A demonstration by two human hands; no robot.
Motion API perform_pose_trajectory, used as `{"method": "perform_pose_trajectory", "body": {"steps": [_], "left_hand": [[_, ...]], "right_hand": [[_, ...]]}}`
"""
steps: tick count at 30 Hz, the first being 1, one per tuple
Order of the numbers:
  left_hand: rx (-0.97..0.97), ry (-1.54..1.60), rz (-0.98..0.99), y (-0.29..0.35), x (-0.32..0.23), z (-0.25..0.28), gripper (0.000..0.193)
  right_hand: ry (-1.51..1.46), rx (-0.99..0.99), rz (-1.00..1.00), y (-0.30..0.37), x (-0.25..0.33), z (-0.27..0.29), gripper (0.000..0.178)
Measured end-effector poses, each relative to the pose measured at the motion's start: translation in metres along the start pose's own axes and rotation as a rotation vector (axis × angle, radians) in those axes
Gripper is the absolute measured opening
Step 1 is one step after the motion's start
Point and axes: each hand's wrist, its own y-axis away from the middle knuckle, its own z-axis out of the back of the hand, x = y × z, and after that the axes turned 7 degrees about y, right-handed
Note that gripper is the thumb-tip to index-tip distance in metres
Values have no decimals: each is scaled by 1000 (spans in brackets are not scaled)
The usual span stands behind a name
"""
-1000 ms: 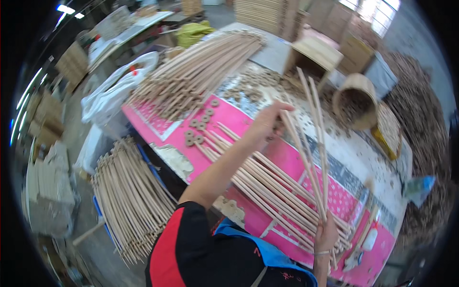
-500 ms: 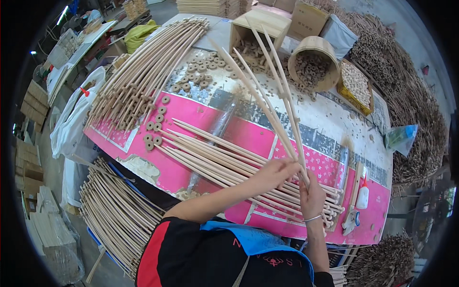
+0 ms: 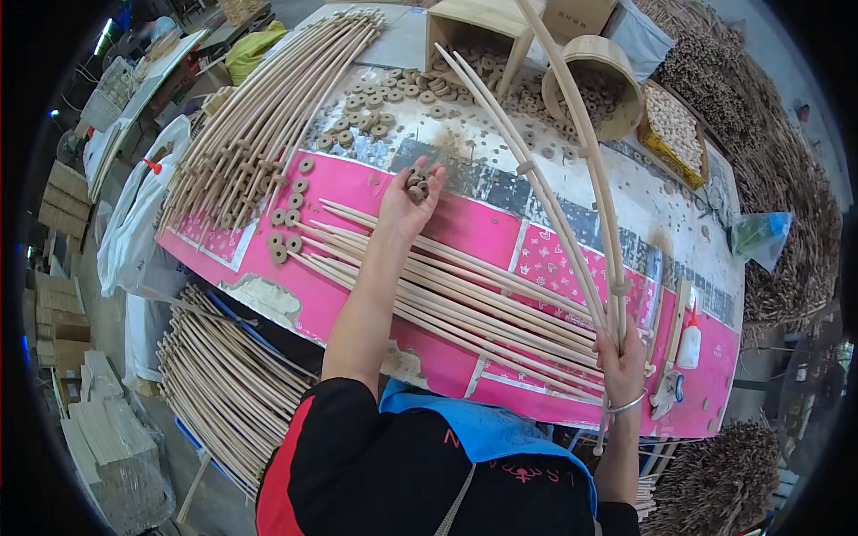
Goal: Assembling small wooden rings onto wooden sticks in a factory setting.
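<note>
My left hand (image 3: 409, 204), palm up with the fingers curled, cups several small brown wooden pieces (image 3: 416, 184) above the pink tabletop; their exact shape is hard to make out. In my right hand (image 3: 624, 368) is a bunch of long pale wooden sticks (image 3: 579, 116), gripped near the lower end and fanning upward and away. Small collars sit on some of these sticks partway up. Beneath the right hand and the left forearm lies a row of similar wooden sticks (image 3: 465, 295). A short line of brown wooden rings (image 3: 293, 217) lies by their left ends.
Ringed sticks (image 3: 268, 125) are heaped at the far left. Behind are loose wooden rings (image 3: 366, 112), a wooden box (image 3: 483, 22), a tipped wooden tub (image 3: 630, 98) and a yellow basket (image 3: 675, 134) of pale pieces. A glue bottle (image 3: 689, 344) and scissors (image 3: 666, 393) lie at right.
My left hand has let go of the sticks and moved left and away, now palm up with small pieces showing. The right hand has shifted right with the sticks, which lean differently.
</note>
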Motion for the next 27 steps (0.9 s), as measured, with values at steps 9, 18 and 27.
{"method": "perform_pose_trajectory", "body": {"steps": [9,18,27], "left_hand": [[115,-433,-39,2,-9,-2,42],[132,-524,-91,8,-8,-14,38],[138,-541,-118,10,-12,-14,38]], "right_hand": [[-218,198,-187,19,-3,6,31],[-393,279,-277,25,-13,2,37],[-604,380,-366,35,-20,-3,39]]}}
